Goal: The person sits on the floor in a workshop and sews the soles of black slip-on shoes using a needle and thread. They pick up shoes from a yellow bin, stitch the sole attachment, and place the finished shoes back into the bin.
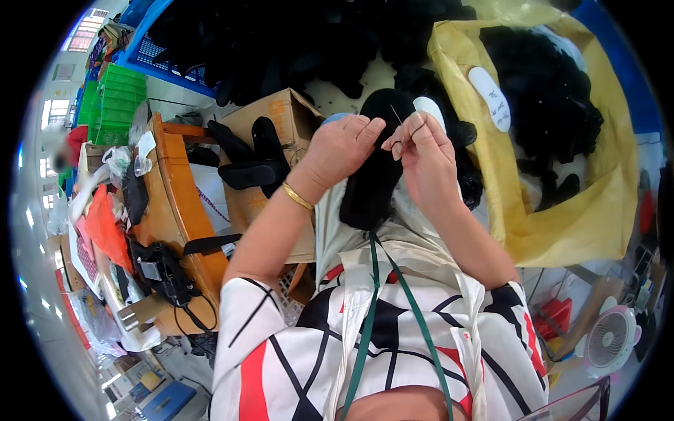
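Right hand (427, 151) is pinching a needle-like tool (396, 112); left (344, 146) is curling closed, can't tell contents. Suggesting bracing black shoe piece (367, 189) below them.

Box (242, 210) left, shoe (365, 193) between, bag (576, 231) right

Black shoe (368, 186) partly behind left hand (342, 146)

The premises are identified as a footwear workshop: black material (281, 52) is heaped in a blue crate (144, 57) and a yellow sack (576, 242), a white sole-shaped piece (489, 98) is seen, and black shoes (268, 146) are grouped at a cardboard box (242, 217).
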`<state>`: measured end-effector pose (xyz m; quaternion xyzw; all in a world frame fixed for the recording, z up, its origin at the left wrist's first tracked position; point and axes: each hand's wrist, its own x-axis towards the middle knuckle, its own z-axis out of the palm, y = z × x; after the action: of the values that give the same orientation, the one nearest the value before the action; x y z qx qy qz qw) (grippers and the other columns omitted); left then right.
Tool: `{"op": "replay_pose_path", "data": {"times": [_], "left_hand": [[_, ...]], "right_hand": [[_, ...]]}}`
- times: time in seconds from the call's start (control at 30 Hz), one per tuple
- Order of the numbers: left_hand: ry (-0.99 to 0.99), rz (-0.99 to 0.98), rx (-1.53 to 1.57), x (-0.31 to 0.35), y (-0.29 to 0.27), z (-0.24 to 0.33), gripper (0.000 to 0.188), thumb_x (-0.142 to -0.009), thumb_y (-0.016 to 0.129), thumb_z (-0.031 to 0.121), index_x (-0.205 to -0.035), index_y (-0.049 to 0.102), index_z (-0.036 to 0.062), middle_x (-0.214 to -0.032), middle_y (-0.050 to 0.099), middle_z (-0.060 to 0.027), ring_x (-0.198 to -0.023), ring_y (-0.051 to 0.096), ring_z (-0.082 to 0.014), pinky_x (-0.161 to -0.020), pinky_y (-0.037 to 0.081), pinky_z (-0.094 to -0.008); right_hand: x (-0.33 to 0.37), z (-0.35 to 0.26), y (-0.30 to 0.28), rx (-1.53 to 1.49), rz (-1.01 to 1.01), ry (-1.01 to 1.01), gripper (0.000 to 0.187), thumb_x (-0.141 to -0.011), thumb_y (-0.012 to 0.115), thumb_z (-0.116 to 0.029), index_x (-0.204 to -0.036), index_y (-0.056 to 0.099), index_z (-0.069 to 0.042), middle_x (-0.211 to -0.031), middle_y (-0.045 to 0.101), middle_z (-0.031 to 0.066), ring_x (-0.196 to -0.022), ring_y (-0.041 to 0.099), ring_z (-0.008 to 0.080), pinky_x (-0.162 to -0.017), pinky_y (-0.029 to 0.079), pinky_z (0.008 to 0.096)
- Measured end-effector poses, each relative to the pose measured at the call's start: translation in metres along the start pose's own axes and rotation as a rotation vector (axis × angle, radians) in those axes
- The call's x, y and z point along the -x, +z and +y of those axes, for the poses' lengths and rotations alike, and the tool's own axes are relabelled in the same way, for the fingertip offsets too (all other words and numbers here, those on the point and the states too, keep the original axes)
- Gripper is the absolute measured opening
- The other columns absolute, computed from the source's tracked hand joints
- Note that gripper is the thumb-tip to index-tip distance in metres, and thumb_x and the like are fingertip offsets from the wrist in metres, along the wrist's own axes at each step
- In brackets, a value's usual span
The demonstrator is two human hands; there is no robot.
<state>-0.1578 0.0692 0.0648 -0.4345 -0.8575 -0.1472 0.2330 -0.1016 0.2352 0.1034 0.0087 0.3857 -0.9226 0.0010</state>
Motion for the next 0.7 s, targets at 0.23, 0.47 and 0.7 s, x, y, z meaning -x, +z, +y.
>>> {"op": "replay_pose_path", "data": {"times": [0.23,0.47,0.7], "left_hand": [[0.128,-0.234,0.351,0.034,0.002,0.035,0.035,-0.077,0.065,0.01,-0.111,0.059,0.0071,-0.085,0.063,-0.0062,-0.078,0.065,-0.0248,-0.062,0.054,-0.034],[0.011,-0.188,0.374,0.076,0.024,0.073,0.04,-0.07,0.066,0.002,-0.109,0.061,0.0077,-0.085,0.065,-0.007,-0.073,0.066,-0.0262,-0.06,0.055,-0.0342],[-0.057,-0.178,0.504,0.076,0.031,0.069,0.042,-0.069,0.066,0.001,-0.109,0.062,0.0117,-0.087,0.065,-0.0075,-0.074,0.065,-0.0284,-0.062,0.054,-0.0352]], "right_hand": [[0.066,0.01,-0.03,-0.041,0.092,0.131,0.019,-0.102,0.043,-0.016,-0.087,0.049,-0.006,-0.08,0.048,0.0021,-0.071,0.047,0.0121,-0.078,0.046,0.0303],[0.1,0.022,-0.042,-0.012,0.201,0.225,0.017,-0.101,0.043,-0.014,-0.086,0.047,-0.007,-0.08,0.046,0.0009,-0.073,0.043,0.0116,-0.079,0.043,0.0289],[0.118,0.028,-0.04,0.069,0.089,0.159,0.019,-0.103,0.044,-0.015,-0.087,0.048,-0.006,-0.079,0.044,-0.0002,-0.073,0.042,0.0107,-0.078,0.041,0.0267]]}}
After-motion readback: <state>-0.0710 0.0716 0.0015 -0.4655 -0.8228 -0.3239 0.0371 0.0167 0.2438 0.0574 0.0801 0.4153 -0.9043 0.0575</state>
